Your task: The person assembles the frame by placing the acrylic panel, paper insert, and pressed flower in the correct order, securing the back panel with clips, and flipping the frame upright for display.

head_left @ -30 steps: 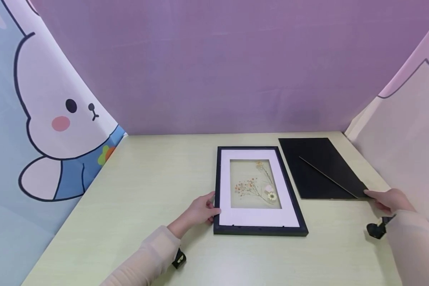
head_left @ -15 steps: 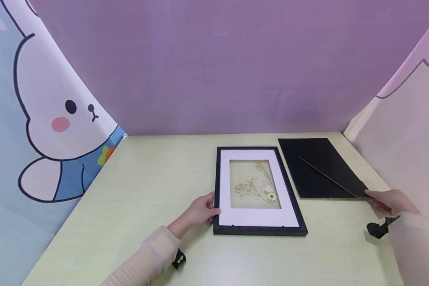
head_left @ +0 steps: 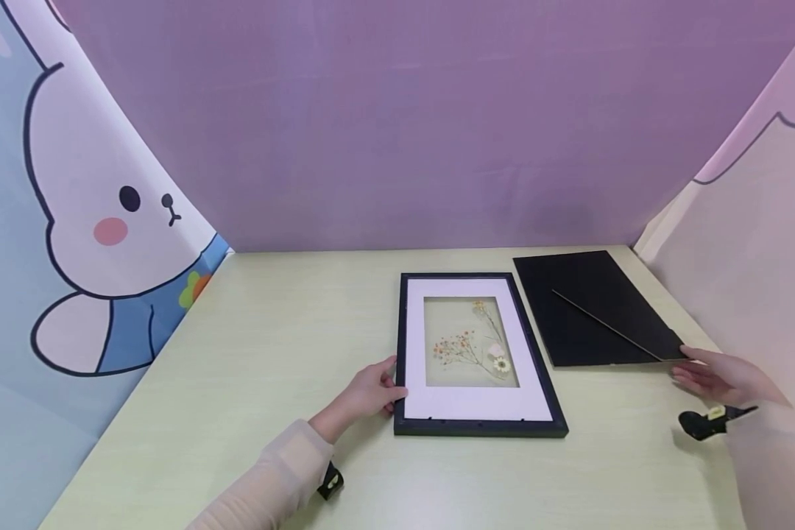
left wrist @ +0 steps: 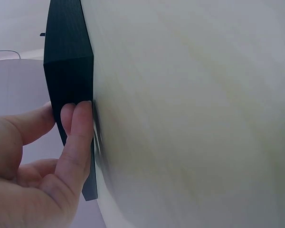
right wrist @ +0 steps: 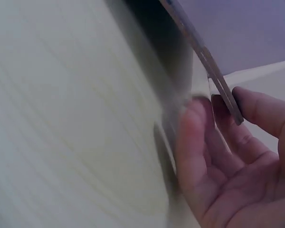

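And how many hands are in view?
2: the left hand grips the left side of the black picture frame; the right hand pinches the near right corner of the black backing board.

In the head view, the near end of the tabletop [head_left: 503, 486], the left sleeve [head_left: 271, 471], the right sleeve [head_left: 775, 464] and the ear of the rabbit [head_left: 99, 254] are cut off; dark specks [head_left: 522, 419] on the near side of the frame [head_left: 481, 428] are too small to tell. The left wrist view cuts off the left hand [left wrist: 35, 190] and frame; the right wrist view cuts off the right hand [right wrist: 240, 178] and board [head_left: 589, 291], with one finger [right wrist: 192, 133] blurred.
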A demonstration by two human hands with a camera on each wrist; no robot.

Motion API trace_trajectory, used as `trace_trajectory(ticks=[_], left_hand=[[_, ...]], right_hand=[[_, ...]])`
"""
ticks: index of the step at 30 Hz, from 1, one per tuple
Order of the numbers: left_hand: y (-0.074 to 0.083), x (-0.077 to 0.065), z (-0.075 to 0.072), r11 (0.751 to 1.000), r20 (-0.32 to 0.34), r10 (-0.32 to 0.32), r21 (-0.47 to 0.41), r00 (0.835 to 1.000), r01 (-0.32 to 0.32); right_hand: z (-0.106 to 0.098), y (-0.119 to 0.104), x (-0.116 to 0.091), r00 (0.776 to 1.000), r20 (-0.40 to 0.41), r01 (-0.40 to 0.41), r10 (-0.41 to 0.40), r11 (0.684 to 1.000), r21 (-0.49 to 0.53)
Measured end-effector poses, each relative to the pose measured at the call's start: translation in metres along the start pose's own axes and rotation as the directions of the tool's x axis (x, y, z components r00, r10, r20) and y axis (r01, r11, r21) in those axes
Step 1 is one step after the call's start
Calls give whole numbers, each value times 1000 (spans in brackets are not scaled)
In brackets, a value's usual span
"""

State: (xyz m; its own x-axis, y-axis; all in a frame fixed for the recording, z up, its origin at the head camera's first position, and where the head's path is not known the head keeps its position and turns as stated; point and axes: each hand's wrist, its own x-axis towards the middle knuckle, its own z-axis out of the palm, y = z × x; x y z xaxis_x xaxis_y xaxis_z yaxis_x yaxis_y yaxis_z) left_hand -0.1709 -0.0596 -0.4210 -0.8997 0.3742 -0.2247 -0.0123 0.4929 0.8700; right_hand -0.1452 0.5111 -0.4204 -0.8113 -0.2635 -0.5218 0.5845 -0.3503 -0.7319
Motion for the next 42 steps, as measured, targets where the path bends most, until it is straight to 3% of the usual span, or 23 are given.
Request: trace_trajectory(ticks=[3, 9, 15, 23, 32, 38, 42], left_hand=[[0, 0, 0, 1000, 1, 3, 2, 1000, -3], [1, 0, 0, 1000, 2, 5, 11, 1000, -5], [1, -1, 0, 1000, 1, 11, 10, 1000, -11], [0, -1, 0, 1000, 3, 5, 4, 1000, -5], [2, -2, 0, 1000, 2, -3, -2, 1000, 3], [3, -3, -1, 1000, -2, -12, 6, 1000, 12], [3, -3, -1, 1000, -1, -2, 5, 1000, 2]], right_hand=[[-4, 2, 2, 995, 98, -9, -4, 992, 127], [-6, 3, 3, 974, 227, -25, -23, 978, 208], [-3, 5, 0, 969, 233, 14, -77, 965, 262], [-1, 11, -1, 929, 278, 168, -244, 948, 270], [3, 16, -12, 881, 331, 201, -339, 900, 386], [13, 17, -19, 895, 233, 251, -380, 861, 442], [22, 19, -21, 887, 198, 293, -418, 839, 458]])
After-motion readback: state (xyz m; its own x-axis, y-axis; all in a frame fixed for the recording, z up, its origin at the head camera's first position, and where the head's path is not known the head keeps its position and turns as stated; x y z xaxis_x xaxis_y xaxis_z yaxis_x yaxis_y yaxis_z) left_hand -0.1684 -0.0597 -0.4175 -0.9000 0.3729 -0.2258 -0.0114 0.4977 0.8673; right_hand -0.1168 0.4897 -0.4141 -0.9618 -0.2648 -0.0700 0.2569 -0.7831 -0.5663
